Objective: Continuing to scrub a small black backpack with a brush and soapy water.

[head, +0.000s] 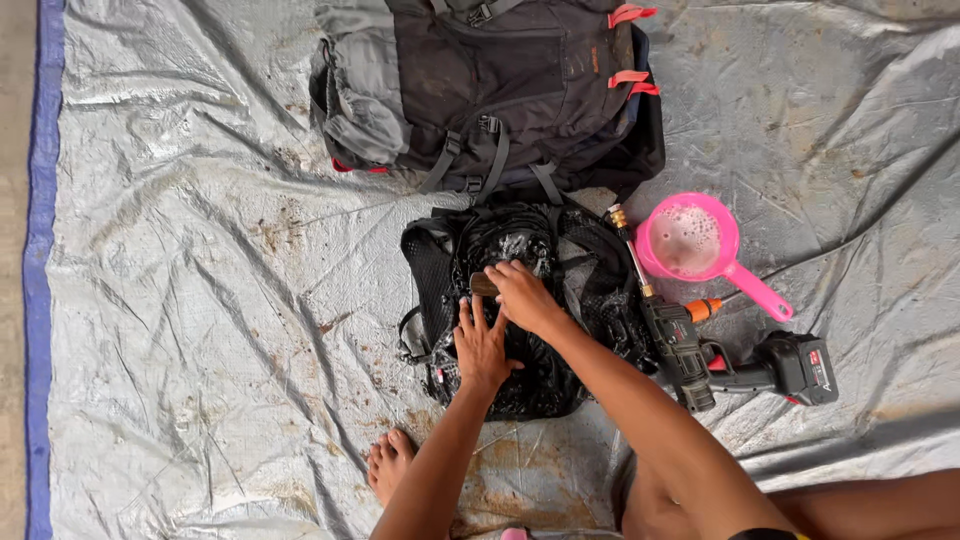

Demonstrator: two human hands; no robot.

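Two hands work on one small black bag [520, 310] that lies wet and soapy near the middle of a grey tarp [200, 300], seen from the head camera looking straight down. The left hand [482, 345] lies flat on the bag with fingers spread and released, pressing the fabric down. The right hand [522, 295] is clenched around a brush [485, 285], of which only a brownish end shows past the fingers, set against the bag's upper middle.

Doing this step well seems to call for the flat hand to keep the limp cloth taut just beside the brush, so the bristles bite instead of pushing folds around. Short strokes along the mesh would likely spare it; the straps are best worked one at a time, laid flat.

Materials next. The bag is thin, glossy with water, crumpled, with netted side panels and white suds on top. A bigger pack [480, 90] lies above it, apart, grey and dark, stiffer, with webbing straps, buckles and coral pull tabs. To the right sits a pink scoop [690, 240], round, smooth plastic with a long handle, holding foamy water. Beside it lies a spray gun [740, 365], hard black plastic, with a thin metal lance tipped in brass and a blocky battery. The tarp is woven, creased, stained rusty brown, edged blue at the left. A bare foot [388, 465] rests on it at the bottom.
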